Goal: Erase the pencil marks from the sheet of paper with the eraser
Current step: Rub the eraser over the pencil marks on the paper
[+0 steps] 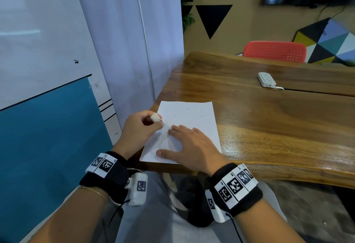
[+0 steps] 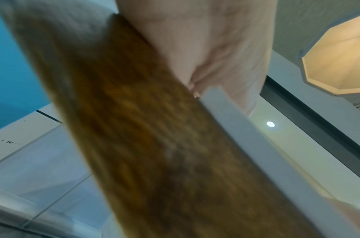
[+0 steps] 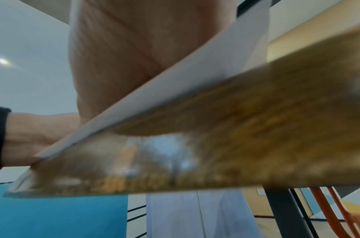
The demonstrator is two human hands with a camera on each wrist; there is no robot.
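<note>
A white sheet of paper [image 1: 192,119] lies at the near left corner of the wooden table [image 1: 278,127], with faint pencil marks and dark crumbs on it. My left hand [image 1: 142,127] holds a white eraser [image 1: 155,117] in curled fingers at the sheet's left edge. My right hand [image 1: 188,146] lies flat on the paper's near part, fingers spread, pressing it down. Both wrist views are blurred: the left wrist view shows the table edge [image 2: 144,128] and my left palm [image 2: 205,40], the right wrist view the paper's edge [image 3: 154,96] under my right palm [image 3: 124,56].
A white power strip [image 1: 267,79] lies further back on the table. A red chair [image 1: 274,51] stands behind the far side. A white curtain [image 1: 124,40] and a blue panel [image 1: 48,146] are at my left. The table's edge runs just in front of my wrists.
</note>
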